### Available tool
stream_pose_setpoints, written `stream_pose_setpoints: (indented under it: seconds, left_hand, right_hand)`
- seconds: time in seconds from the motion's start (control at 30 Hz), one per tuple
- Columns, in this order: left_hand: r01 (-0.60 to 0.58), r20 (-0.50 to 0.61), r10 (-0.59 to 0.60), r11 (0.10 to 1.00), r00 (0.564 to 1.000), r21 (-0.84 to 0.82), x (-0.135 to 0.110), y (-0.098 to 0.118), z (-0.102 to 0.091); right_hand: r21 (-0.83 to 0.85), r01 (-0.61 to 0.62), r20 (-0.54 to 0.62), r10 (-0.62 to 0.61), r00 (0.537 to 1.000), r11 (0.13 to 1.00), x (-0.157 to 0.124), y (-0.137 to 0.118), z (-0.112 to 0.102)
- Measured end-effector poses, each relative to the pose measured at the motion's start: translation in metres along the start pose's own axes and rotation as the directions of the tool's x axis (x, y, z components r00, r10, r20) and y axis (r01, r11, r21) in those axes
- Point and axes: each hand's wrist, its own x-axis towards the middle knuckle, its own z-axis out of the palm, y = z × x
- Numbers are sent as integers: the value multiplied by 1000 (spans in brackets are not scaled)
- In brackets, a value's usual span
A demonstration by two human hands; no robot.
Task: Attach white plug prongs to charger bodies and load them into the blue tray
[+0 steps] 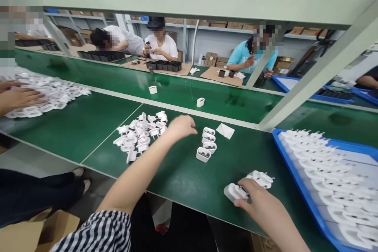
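My left hand (180, 126) reaches out over the green table (88, 126), fingers curled, between a pile of white plug parts (141, 134) and a short row of white open shells (206, 143). I cannot see anything in its fingers. My right hand (260, 201) rests near the table's front edge and grips a small cluster of white plug housings (248, 185). A small white sheet (225, 130) lies just beyond the shells.
A blue tray (298, 173) packed with several white plug parts sits at the right. Two white pieces (152, 89) ride the green conveyor (183, 90) behind. Another person's hands (17, 98) work a white pile at far left. Several people sit across the line.
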Motion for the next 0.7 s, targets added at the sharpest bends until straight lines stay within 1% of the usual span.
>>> stream_pose_setpoints:
  seconds: [0.03,0.07,0.13,0.2,0.23,0.3,0.37,0.47,0.53,0.63,0.7]
  left_hand:
    - [71,-17,-71,997,997,4,22,-5,-5]
    - [116,-53,-116,993,992,-1,44,-9,-6]
    - [144,-159,-149,989,976,-41,86,-11,-1]
    - [116,-254,-134,990,958,-84,122,-5,12]
    - [97,-281,-120,991,952,-95,137,1,19]
    - [66,-304,-94,993,948,-100,163,15,33]
    - [35,-305,-66,994,950,-104,183,29,44]
    - [-3,-275,-29,994,961,-112,198,43,49]
    - [-16,-239,-13,993,971,-118,198,44,46]
    - [-33,-209,8,993,978,-116,182,32,35]
    - [-62,-240,39,994,970,-87,160,17,22]
  right_hand:
    - [10,-5,-9,5,1000,1000,1,-2,1]
    - [21,-7,-7,7,1000,1000,2,-4,2]
    - [30,-17,16,17,1000,999,5,-7,8]
    - [14,-39,16,39,999,999,7,-8,15]
    - [3,-52,15,52,999,999,8,-8,18]
    - [-13,-83,19,83,996,997,9,-7,23]
    - [5,-115,15,115,993,993,10,-7,26]
    - [103,-146,-30,149,988,984,9,-8,26]
    - [177,-146,-44,156,987,973,7,-8,25]
    - [285,-146,-77,174,982,947,1,-5,29]
    - [370,-128,-120,184,976,920,-4,-4,34]
